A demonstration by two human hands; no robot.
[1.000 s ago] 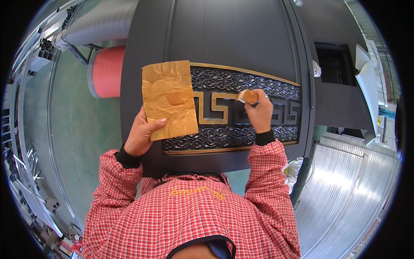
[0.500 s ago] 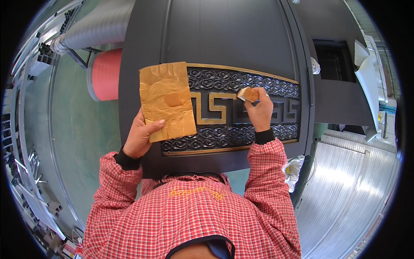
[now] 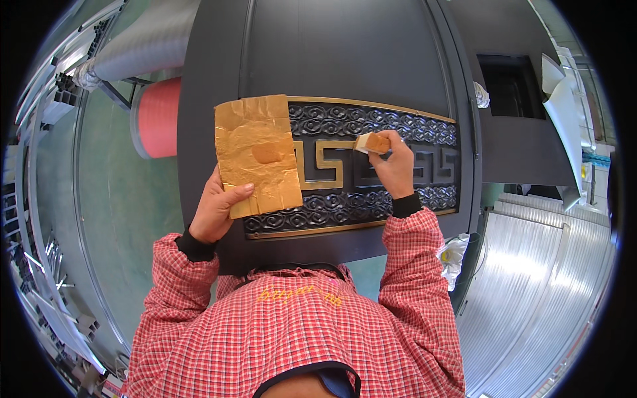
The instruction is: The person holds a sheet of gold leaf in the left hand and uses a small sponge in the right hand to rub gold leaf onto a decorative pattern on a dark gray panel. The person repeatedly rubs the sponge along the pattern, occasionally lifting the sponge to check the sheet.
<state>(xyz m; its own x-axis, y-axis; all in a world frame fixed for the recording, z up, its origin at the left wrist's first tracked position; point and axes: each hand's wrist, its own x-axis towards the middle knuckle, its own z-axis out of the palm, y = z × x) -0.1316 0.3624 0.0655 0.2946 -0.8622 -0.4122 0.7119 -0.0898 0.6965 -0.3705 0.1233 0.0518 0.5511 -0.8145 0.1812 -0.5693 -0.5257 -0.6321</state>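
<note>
A gold-coated board (image 3: 255, 123) with a damp-looking brownish patch is gripped in my left hand (image 3: 217, 203), thumb on its front. My right hand (image 3: 397, 167) pinches a small sponge block (image 3: 373, 142), pale at one end and stained orange-gold. The block meets the raised key pattern at the upper edge of a dark door panel (image 3: 345, 60). Left of the block, the key pattern (image 3: 330, 174) is gold; to the right, the pattern (image 3: 443, 166) is dark. Scrolled black relief bands (image 3: 371, 121) run above and below, edged by gold strips. The board hides the panel's left part.
A pink roll (image 3: 159, 119) and a silvery wrapped roll (image 3: 142, 50) stand at the left. On the right are a dark panel with a square recess (image 3: 509, 86), a stack of ribbed silvery sheets (image 3: 524, 272) and a crumpled plastic bag (image 3: 453, 261).
My right hand and the sponge block have shifted slightly left in the picture, as has the door in view. The board in my left hand stays almost where it was.
</note>
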